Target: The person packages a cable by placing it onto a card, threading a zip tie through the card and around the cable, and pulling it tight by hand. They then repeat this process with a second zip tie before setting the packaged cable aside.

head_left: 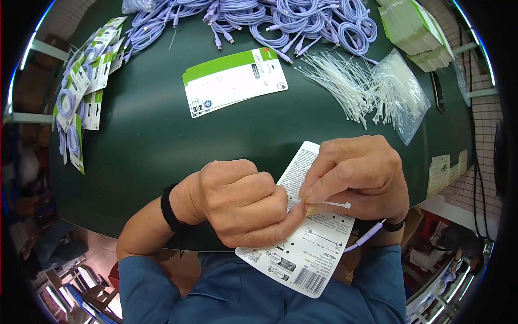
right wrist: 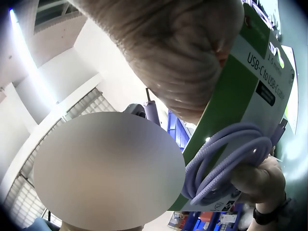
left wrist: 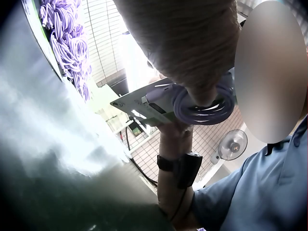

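Two bare hands meet at the near edge of a dark green table (head_left: 162, 135); the left hand (head_left: 237, 202) is curled into a loose fist, its fingers wrapped around the edge of a white packaging card (head_left: 302, 237) held printed back up, tilted toward the person; the right hand (head_left: 359, 175) is also curled, its thumb and forefinger pinching a thin white cable tie (head_left: 332, 204) that lies across the card; seen from below in the wrist views, a coiled purple cable (right wrist: 226, 159) sits against the card's green front, gripped there by fingers underneath; the step in hand looks like fastening the coil to the card with the tie; the next move probably calls for steady tension on the tie while the card is kept from bending; farther out, a loose stack of green-and-white cards (head_left: 234, 81) lies face up at mid table; to its right a heap of loose white ties (head_left: 345, 86) spills beside a clear plastic bag (head_left: 402, 97); along the far edge lie bundles of purple cables (head_left: 280, 21); at the far left, finished cards with cables (head_left: 81, 97) overlap in a row; at the far right sits another stack of cards (head_left: 418, 32).
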The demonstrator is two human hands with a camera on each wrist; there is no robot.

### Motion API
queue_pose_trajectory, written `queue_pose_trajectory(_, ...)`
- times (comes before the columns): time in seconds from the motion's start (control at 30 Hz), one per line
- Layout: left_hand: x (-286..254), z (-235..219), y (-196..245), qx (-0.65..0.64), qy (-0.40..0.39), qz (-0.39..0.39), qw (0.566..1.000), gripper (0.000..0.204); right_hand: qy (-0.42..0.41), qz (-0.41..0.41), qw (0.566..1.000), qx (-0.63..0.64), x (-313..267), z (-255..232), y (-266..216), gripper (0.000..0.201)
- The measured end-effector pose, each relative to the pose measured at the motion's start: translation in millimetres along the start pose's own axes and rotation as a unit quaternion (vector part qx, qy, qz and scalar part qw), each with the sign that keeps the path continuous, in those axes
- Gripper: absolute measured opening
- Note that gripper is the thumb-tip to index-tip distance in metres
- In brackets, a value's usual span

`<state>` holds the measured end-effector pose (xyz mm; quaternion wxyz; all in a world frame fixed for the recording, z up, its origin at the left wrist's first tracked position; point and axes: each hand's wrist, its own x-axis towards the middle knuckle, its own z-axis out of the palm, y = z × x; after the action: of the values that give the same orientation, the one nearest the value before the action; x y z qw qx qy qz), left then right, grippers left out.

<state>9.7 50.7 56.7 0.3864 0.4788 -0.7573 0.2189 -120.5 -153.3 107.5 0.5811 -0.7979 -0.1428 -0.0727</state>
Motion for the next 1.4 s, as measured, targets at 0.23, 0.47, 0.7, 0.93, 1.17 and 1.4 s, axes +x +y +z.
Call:
queue_pose_trajectory(0.23,0,9,3,0.014,0.039,-0.028,0.999,0.031,-0.002,0.053,0.997,0.049,1,-4,0,0.018)
queue_pose_trajectory(0.47,0,7,0,-0.082,0.017,-0.071,0.994,0.034,0.102,0.128,0.979,0.119,-1,-1,6,0.029)
queue_pose_trajectory(0.7,-18,30,-6,-0.161,0.175,-0.391,0.889,0.035,0.415,0.032,0.908,0.042,-2,-8,33,0.026)
queue_pose_trajectory(0.93,24,25,-25,-0.413,0.362,-0.583,0.599,0.023,0.241,-0.206,0.902,-0.294,12,24,30,0.025)
queue_pose_trajectory(1.17,30,43,-20,-0.404,0.393,-0.564,0.603,0.028,0.224,-0.204,0.822,-0.482,16,34,34,0.039)
queue_pose_trajectory(1.4,22,51,-17,-0.387,0.393,-0.570,0.608,0.030,0.242,-0.186,0.828,-0.471,17,35,46,0.036)
